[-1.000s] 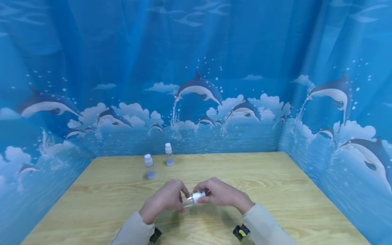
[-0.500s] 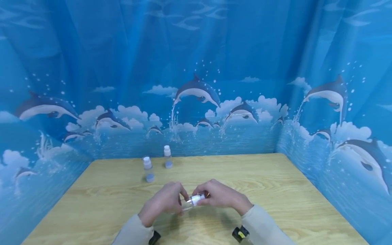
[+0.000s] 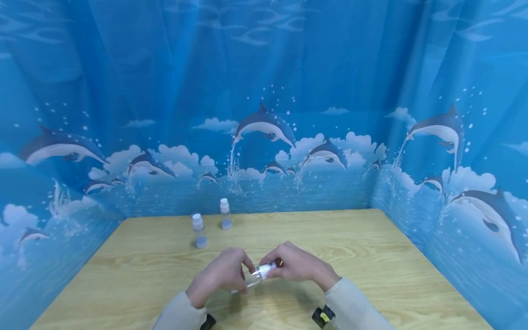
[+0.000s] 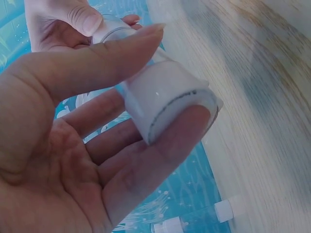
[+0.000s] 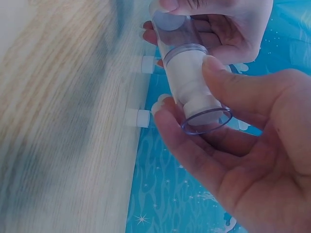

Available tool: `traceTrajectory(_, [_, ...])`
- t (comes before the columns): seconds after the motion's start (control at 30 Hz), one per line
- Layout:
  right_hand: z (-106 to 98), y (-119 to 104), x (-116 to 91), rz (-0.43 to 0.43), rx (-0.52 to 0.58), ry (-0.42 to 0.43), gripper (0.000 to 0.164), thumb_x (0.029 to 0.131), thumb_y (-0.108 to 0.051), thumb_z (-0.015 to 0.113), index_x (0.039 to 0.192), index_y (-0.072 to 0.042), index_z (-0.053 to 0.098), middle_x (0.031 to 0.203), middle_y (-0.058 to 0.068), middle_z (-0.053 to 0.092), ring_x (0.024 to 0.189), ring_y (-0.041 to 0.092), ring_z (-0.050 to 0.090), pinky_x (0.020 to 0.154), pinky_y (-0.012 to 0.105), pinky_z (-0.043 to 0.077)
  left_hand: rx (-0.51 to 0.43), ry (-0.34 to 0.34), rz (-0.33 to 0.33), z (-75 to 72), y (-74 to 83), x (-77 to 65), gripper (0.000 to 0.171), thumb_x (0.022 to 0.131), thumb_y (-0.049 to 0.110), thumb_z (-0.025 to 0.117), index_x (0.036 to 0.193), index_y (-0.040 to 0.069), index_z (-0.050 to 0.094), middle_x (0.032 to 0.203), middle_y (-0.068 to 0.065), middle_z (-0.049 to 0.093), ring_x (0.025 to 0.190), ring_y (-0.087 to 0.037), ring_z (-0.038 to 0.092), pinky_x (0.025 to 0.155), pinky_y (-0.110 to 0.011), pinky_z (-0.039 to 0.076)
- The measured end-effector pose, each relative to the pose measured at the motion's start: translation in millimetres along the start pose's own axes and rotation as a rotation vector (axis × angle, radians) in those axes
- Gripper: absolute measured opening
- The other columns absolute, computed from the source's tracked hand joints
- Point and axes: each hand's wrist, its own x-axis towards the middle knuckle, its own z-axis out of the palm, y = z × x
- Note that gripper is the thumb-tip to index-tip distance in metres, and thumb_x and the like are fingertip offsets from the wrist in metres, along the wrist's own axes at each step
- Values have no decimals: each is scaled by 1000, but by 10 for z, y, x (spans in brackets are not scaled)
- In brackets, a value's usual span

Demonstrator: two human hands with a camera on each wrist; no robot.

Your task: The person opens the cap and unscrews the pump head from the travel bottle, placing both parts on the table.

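Head view: tipped slightly upward since the earlier frames, table edge and standing bottles lower in view; both hands keep nearly the same pose.
Held bottle: clear bottle with white collar [image 3: 262, 271], slanted over the table between both hands; the left fingers hide part of its body in the head view.
Base print: too small to read.
Left hand [image 3: 224, 272]: pinching the base end between thumb and index finger, other fingers loosely bent.
Right hand [image 3: 294, 263]: thumb and fingers gripping the white collar end, palm turned inward.
Sleeves: pale, cut off by the bottom edge; a black wrist device [image 3: 323, 316] beneath the right wrist.
Standing bottles: nearer one [image 3: 198, 230] beyond the left hand and slightly left; farther one [image 3: 225, 214] straight ahead of it.
Table [image 3: 350, 243]: yellowish wood grain beneath both hands.
Curtain [image 3: 264, 68]: blue, dolphin-printed, beyond the hands and on both sides.
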Motion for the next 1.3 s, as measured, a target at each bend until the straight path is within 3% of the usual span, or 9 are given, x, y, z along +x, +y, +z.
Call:
traceTrajectory(0.2, [-5, 0, -5, 8, 13, 14, 25, 94, -9, 74, 119, -7, 76, 108, 7, 80, 81, -1, 69, 71, 15, 57, -23, -4, -13, 1, -3, 12, 47, 65, -5, 89, 110, 6, 78, 92, -11, 77, 70, -15, 68, 59, -29, 60])
traceTrajectory(0.43, [-22, -23, -19, 23, 39, 20, 23, 93, -7, 74, 116, -6, 77, 102, 7, 81, 78, 14, 73, 68, 16, 56, -40, -21, -16, -9, 3, 13, 44, 67, -3, 90, 107, 9, 79, 94, -10, 78, 72, -15, 70, 59, -29, 60])
traceTrajectory(0.7, [-38, -13, -33, 10, 20, -3, 22, 94, -6, 71, 116, -6, 77, 100, 5, 81, 65, -1, 62, 62, 17, 54, -42, -44, -25, -14, 18, 10, 43, 67, -2, 91, 107, 10, 79, 93, -8, 78, 74, -14, 71, 61, -30, 61])
traceTrajectory(1.1, [-78, -7, -41, -33, 10, -64, 24, 96, -1, 66, 116, -6, 77, 89, 1, 80, 56, -3, 54, 56, 14, 49, -46, -69, -23, -23, 59, -15, 42, 68, 0, 91, 106, 11, 79, 96, -9, 79, 78, -14, 71, 63, -31, 62])
traceTrajectory(1.3, [-176, 95, -135, 55, 68, -50, 26, 104, -8, 57, 124, 3, 71, 88, 17, 77, 56, 5, 57, 59, 16, 50, 49, 25, -35, -110, -44, -73, 45, 61, -5, 93, 103, 7, 79, 99, -11, 78, 73, -14, 68, 61, -30, 59])
